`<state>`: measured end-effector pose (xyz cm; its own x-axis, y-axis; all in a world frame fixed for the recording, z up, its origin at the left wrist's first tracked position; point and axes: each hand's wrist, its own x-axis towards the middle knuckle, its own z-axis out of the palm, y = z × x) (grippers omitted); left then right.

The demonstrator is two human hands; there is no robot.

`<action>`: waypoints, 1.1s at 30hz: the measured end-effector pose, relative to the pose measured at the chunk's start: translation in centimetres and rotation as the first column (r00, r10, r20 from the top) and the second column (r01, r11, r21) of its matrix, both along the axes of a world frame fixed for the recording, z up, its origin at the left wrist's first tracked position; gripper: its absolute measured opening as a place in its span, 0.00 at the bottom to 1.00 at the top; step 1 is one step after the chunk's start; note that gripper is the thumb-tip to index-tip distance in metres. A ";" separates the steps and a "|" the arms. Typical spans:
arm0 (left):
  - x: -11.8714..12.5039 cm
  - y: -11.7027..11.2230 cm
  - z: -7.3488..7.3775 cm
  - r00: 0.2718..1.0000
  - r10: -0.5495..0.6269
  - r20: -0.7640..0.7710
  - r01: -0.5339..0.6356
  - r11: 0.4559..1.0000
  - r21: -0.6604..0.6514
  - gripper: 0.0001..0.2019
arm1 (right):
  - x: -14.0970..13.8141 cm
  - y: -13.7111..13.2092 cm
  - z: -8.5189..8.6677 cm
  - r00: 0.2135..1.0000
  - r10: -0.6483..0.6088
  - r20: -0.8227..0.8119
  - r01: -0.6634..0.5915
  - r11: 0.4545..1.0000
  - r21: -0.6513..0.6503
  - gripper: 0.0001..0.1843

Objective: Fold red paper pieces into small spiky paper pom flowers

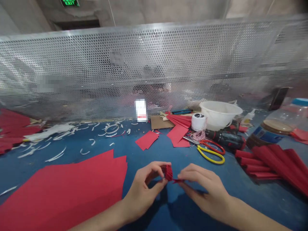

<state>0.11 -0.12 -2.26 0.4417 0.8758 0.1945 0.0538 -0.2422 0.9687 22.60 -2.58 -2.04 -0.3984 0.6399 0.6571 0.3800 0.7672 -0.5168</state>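
— Blue counter [269,208], perforated metal screen [144,70] behind it. What are the hands doing?

— The left hand [144,189] pinches a small bundle of folded red paper [168,172] between thumb and fingertips, just above the counter. The right hand [204,189] pinches a thin red strip [178,181] at the bundle's right side, thumb and forefinger together.

— Are the hands touching each other?

— No, they're close, with the bundle between them.

— What's nearest?

— On the left, a big stack of red paper sheets [62,189] lies near the left hand. Beyond the right hand are folded red paper fans [271,162], beside a plastic jar [284,125].

— Further back?

— Scissors with red and yellow handles [209,152] lie by a cordless drill [225,139]. Behind them are a white bucket [218,114], a spool of white string [198,122] and loose red paper pieces [177,134]. White paper scraps [55,134] are scattered across the left side.
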 end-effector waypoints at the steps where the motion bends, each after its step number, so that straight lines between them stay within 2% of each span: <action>1: -0.1 -0.3 -0.1 1.000 0.029 -0.009 -0.028 0.997 0.068 0.04 | 0.1 -0.3 0.0 1.000 -0.005 0.027 0.004 0.998 0.058 0.15; 4: -0.6 -0.9 -0.1 0.996 0.056 -0.072 -0.031 0.948 0.316 0.06 | 0.4 -0.9 0.0 0.993 -0.018 0.113 -0.003 0.983 0.186 0.16; 6: -0.9 -1.2 0.0 0.993 0.049 -0.108 0.005 0.893 0.449 0.09 | 0.5 -1.2 0.0 0.986 -0.017 0.167 -0.017 0.980 0.200 0.18; 8: -0.9 -1.2 0.2 0.991 0.050 -0.126 0.024 0.849 0.528 0.13 | 0.5 -1.4 -0.1 0.978 -0.022 0.205 -0.018 0.982 0.189 0.19; 11: -0.8 -1.1 0.4 0.985 0.067 -0.158 0.035 0.822 0.568 0.16 | 0.2 -1.4 -0.3 0.981 -0.043 0.189 0.010 0.985 0.171 0.18; 15: -0.7 -1.0 0.5 0.975 0.092 -0.202 0.043 0.815 0.577 0.15 | -0.5 -1.1 -0.3 0.999 -0.012 0.047 0.012 1.000 0.018 0.13; 18: -0.7 -1.0 0.5 0.972 0.098 -0.214 0.044 0.818 0.573 0.13 | -1.0 -0.9 0.0 0.999 0.023 -0.032 -0.024 0.999 -0.040 0.13; 24: -0.6 -1.1 0.5 0.969 0.118 -0.219 0.034 0.808 0.588 0.13 | -1.1 -1.3 0.5 1.000 -0.006 -0.008 0.005 0.998 -0.055 0.13; 26: -0.6 -1.1 0.4 0.975 0.096 -0.200 0.051 0.780 0.624 0.14 | -1.1 -1.4 0.4 1.000 -0.007 0.000 0.007 1.000 -0.018 0.12; 30: -0.5 -0.9 0.4 0.992 0.039 -0.116 0.057 0.689 0.722 0.12 | -1.0 -1.5 0.3 1.000 0.009 -0.004 -0.008 0.998 0.067 0.13; 33: -0.5 -0.8 0.4 0.994 0.034 -0.108 0.059 0.655 0.753 0.11 | -0.8 -1.4 0.2 1.000 0.028 0.012 -0.029 0.997 0.065 0.13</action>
